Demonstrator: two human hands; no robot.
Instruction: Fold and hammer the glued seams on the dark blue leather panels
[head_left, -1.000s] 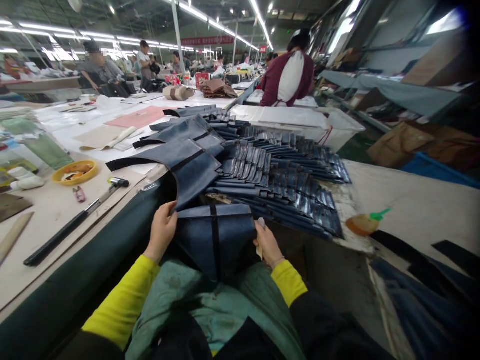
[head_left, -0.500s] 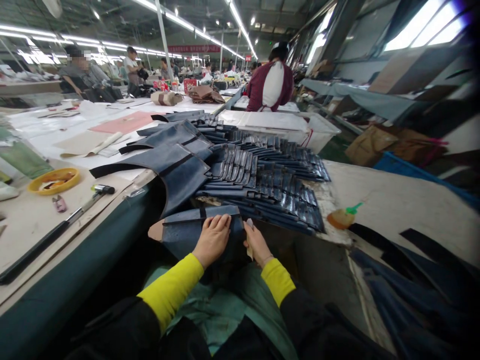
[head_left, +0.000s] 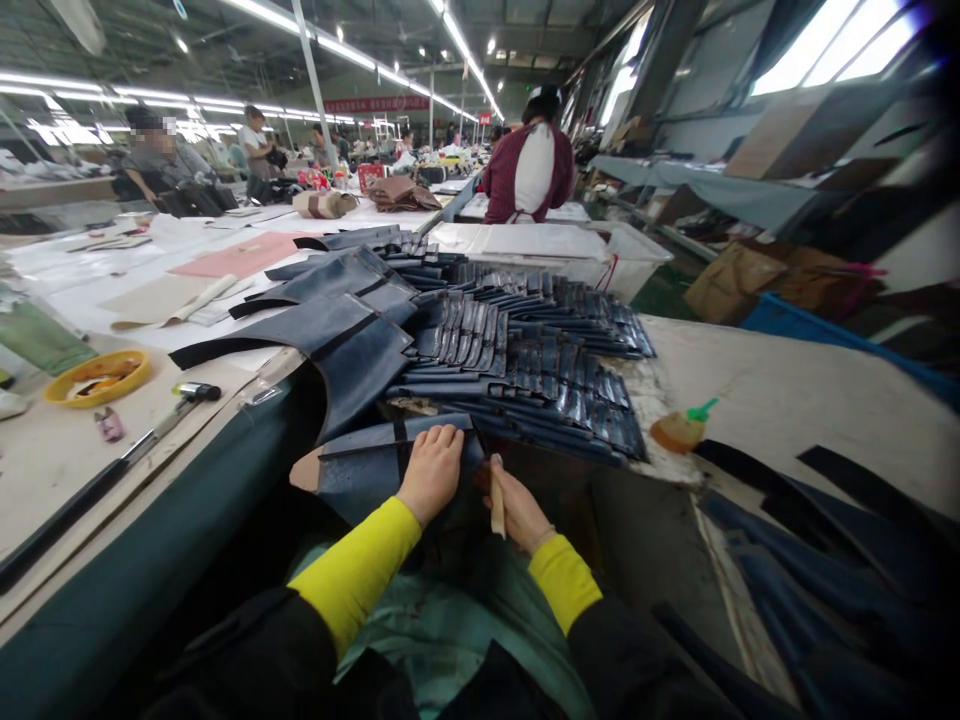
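Left hand [head_left: 433, 470]: palm down, fingers loosely curled, pressing flat on the dark blue panel [head_left: 360, 465] at the bench edge, just above the person's lap. Not clenched, no pinch visible.
Right hand [head_left: 517, 510]: closed around a pale stick tool [head_left: 496, 500], held roughly upright, its tip at the panel's right edge. Hands are just beside each other.

Panel: dark blue sheet with a black strip across it, lying partly on a tan board [head_left: 306, 466], partly hanging toward the apron [head_left: 450, 610].

Containers, big to small:
- White bin [head_left: 637, 255] past the stacks, contents can't tell.
- Yellow dish [head_left: 97, 375] on the left, small bits inside, too small to identify.
- Orange bottle [head_left: 679, 430] with a green cap, lying tilted on the right bench.

Surface: long bench [head_left: 67, 460] with a dark green edge. Fanned rows of blue strips [head_left: 540, 365] cover the middle; larger cut blue pieces [head_left: 337, 335] overlap on their left. Hammer [head_left: 161, 425] lies near the dish, pink clip [head_left: 109, 424] just beside it. Pink sheet [head_left: 240, 255] and paper further back. More dark strips [head_left: 825, 520] lower right.

Room: large factory hall, rows of ceiling strip lights, windows on the right. Person in maroon top [head_left: 529, 170] stands at the far end of the bench, back turned. Other workers [head_left: 169, 165] at far left benches. Cardboard boxes [head_left: 739, 280] on the right.
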